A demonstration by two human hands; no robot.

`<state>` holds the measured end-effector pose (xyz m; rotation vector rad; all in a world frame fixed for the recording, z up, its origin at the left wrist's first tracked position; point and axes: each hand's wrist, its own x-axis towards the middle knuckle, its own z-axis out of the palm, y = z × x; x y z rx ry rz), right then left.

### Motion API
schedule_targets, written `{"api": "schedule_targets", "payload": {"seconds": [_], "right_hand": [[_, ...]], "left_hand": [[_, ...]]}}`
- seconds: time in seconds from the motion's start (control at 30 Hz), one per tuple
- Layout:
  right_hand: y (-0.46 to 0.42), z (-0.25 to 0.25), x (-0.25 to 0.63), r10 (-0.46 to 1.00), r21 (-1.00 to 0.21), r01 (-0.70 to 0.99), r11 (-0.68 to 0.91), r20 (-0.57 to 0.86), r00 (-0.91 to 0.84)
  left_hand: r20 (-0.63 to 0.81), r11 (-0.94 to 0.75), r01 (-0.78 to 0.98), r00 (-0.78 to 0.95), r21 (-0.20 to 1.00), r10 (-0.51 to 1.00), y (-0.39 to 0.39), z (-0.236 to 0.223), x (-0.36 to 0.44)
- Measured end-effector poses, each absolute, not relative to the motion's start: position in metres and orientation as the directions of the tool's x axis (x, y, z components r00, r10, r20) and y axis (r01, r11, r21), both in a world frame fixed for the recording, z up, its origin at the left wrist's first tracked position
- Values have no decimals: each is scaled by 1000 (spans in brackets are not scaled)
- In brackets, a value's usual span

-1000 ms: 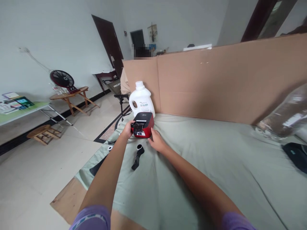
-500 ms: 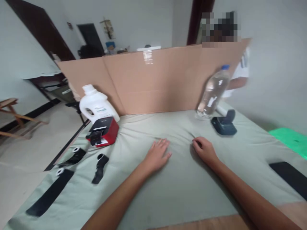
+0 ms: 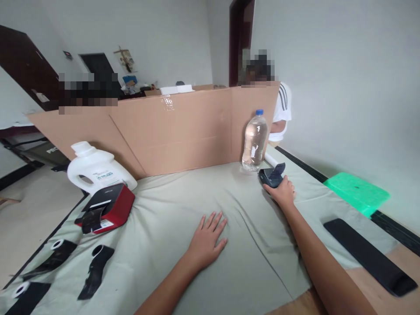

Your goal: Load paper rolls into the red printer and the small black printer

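Note:
My left hand [image 3: 208, 240] lies flat on the pale green cloth [image 3: 183, 201], fingers spread, holding nothing. On the right, my right hand [image 3: 282, 192] grips the near end of a small dark printer [image 3: 271, 177], thumb at its left side and fingers at its right. A dark flap or strip stands up from the printer's top. Just behind it, a clear bottle with a blue cap [image 3: 255, 142] is upright. To the left sits a red and black label printer [image 3: 113, 208] with a black strip at its front.
A white jug [image 3: 101, 170] stands behind the red printer. Rolls with black strips [image 3: 96, 271] lie at the front left. A long black slab [image 3: 369, 256] rests at the right edge. Cardboard [image 3: 183, 135] walls off the back; a person in a white sleeve [image 3: 285, 103] is beyond. A green stool [image 3: 357, 192] stands right.
My view has swung right. Both hands left the red printer; my left hand came down on the cloth, while my right hand moved across and took hold of the small dark printer.

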<state>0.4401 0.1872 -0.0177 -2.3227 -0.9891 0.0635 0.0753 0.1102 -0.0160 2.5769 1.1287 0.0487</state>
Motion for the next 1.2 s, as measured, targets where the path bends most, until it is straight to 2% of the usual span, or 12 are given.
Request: {"api": "schedule_targets", "payload": {"seconds": [0.3,0.43,0.53,0.6,0.7,0.83,1.0,1.2], "right_hand": [[166,-6,425,718,-402,752,-523,268,642],[149,6,363,797,-379,861,-339,371,477],[137,12,293,839,-418,894,-159,421,346],[131,13,245,853,-451,886,-105,417,314],[124,9,186,861,-487,865,-117,385,333],[116,0,141,861,-502,845,-185,331,385],[103,-10,116,872,-456,868,-196,323,367],[94,-11,111,897,-379,902,-209,293,331]], "left_hand": [[-95,-667,716,693,205,715,109,-20,77],[-61,-681,705,703,198,709,106,-22,76],[-1,-689,680,712,250,702,101,-25,74],[55,-702,654,719,283,692,94,-26,71],[133,-740,595,744,314,655,74,-25,64],[149,-800,483,816,355,559,43,-27,48],[110,-804,411,860,431,499,23,-32,35],[94,-787,400,864,470,495,16,-24,33]]}}
